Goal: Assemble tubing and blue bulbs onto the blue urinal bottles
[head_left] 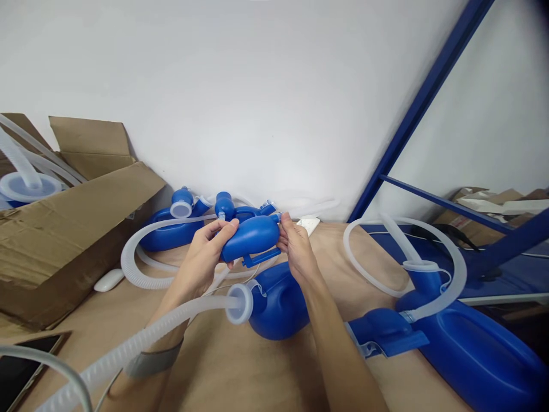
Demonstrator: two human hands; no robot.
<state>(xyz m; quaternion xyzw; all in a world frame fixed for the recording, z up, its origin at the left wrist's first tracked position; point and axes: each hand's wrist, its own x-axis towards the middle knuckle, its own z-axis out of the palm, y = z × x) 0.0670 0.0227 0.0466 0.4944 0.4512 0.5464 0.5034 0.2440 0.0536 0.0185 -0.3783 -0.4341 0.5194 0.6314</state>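
A rounded, hollow blue plastic urinal head is held up between my hands, its narrow nozzle pointing right and a bar-like clip along its underside. My left hand grips the left end, thumb on top. With its fingers closed at the nozzle end, my right hand holds the other side. Beneath them lies a large blue urinal bottle, partly hidden by my right forearm. A white cap sits on its mouth, and a translucent corrugated hose runs from the cap toward the lower left.
An open cardboard box with hoses stands left, near a white computer mouse and a dark-screened device. More blue bottles lie by the wall. At right are another bottle with hose and a blue metal frame.
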